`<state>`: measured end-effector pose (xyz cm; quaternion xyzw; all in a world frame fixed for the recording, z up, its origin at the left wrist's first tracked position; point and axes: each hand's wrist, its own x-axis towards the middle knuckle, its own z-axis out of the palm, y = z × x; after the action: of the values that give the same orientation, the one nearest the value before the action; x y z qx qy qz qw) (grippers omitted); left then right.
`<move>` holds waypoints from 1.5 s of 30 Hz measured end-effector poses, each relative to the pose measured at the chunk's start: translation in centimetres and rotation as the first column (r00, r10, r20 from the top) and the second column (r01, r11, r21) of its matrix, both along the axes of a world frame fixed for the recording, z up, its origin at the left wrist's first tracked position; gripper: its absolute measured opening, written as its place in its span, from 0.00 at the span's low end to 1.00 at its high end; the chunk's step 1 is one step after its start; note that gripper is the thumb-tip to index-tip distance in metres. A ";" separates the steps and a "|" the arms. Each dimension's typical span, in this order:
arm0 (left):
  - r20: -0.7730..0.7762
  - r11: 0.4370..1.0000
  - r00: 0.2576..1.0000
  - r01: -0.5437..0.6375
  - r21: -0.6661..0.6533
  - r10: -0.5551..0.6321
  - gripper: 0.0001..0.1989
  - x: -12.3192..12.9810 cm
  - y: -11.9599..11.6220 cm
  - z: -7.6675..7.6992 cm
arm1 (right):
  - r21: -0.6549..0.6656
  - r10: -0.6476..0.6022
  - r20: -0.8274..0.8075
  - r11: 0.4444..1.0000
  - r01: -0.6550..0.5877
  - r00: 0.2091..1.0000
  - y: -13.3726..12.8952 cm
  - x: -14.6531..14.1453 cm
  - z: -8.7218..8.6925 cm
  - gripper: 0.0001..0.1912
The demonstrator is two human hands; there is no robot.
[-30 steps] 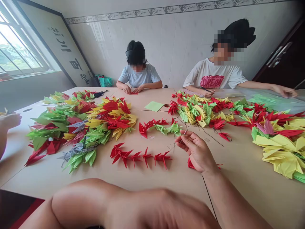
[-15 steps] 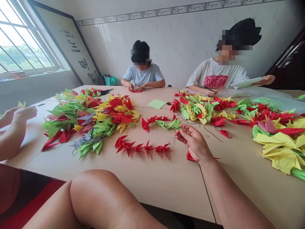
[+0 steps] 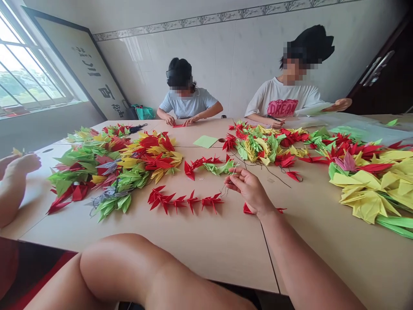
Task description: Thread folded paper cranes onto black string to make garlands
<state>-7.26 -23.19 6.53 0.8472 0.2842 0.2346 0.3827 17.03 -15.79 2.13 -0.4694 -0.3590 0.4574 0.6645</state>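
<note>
My right hand (image 3: 245,187) is over the middle of the table, thumb and fingers pinched on a thin, pale, needle-like piece (image 3: 236,165) and dark thread (image 3: 224,188). The thread hangs toward a row of red folded paper cranes (image 3: 192,201) lying just left of the hand. Beyond my fingertips lies a string of red and green paper cranes (image 3: 217,168). Another red folded paper crane (image 3: 248,209) shows partly beneath my wrist. My left hand is out of view; a bare bent limb, apparently my knee, fills the lower left.
Heaped paper cranes (image 3: 119,161) cover the table's left; more cranes (image 3: 264,144) lie at the back right, with yellow ones (image 3: 371,189) at the right. A green paper sheet (image 3: 205,141) lies mid-table. Two people sit opposite; another person's hands (image 3: 21,165) show at left.
The whole view has shifted slightly, so things appear further left. My right hand keeps its pinch on the thread. The person at the back right has lowered their sheet a little.
</note>
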 end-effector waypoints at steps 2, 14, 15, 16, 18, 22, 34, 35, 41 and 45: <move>-0.158 0.917 0.925 0.368 0.154 -0.345 0.14 4.0 2.6 0.8 | -0.006 0.020 0.019 1.000 -0.020 1.000 0.0 0.1 0.2 0.16; -0.518 0.632 0.842 0.486 0.604 -0.151 0.10 12.1 7.7 -4.0 | -0.041 -0.021 0.115 0.999 0.026 0.993 0.7 0.9 0.0 0.10; -0.515 0.630 0.846 0.476 0.614 -0.138 0.09 12.2 7.7 -4.0 | -0.045 -0.026 0.121 0.998 0.032 0.992 0.6 1.0 0.0 0.09; -0.512 0.631 0.850 0.467 0.619 -0.127 0.09 12.1 7.8 -4.0 | -0.049 -0.029 0.124 0.998 0.035 0.992 0.6 1.0 0.1 0.09; -0.504 0.651 0.857 0.444 0.616 -0.108 0.08 12.0 8.1 -4.3 | -0.054 -0.029 0.127 0.998 0.036 0.991 0.5 0.9 0.2 0.09; -0.460 0.762 0.886 0.341 0.550 -0.065 0.10 11.7 9.3 -5.4 | -0.051 -0.024 0.129 0.998 0.030 0.991 0.3 0.7 0.5 0.09; -0.359 0.764 0.910 0.381 0.521 -0.209 0.12 12.6 9.4 -6.9 | -0.045 -0.005 0.117 0.999 0.011 0.993 0.3 0.7 0.1 0.11; -0.361 0.753 0.908 0.388 0.531 -0.213 0.12 12.6 9.4 -7.0 | -0.046 -0.004 0.118 0.999 0.010 0.993 0.4 0.7 0.0 0.11; -0.301 0.705 0.910 0.412 0.577 -0.285 0.14 11.4 9.8 -5.7 | -0.056 0.007 0.144 0.998 0.001 0.990 0.5 0.9 -0.1 0.12; -0.122 0.785 0.905 0.416 0.460 -0.408 0.12 9.3 10.3 -3.7 | -0.058 0.009 0.166 0.998 0.000 0.986 0.4 0.9 -0.1 0.12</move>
<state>2.08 -12.89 2.86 0.9579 0.0296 0.2011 0.2027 17.98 -15.38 2.06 -0.5241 -0.4010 0.4282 0.6174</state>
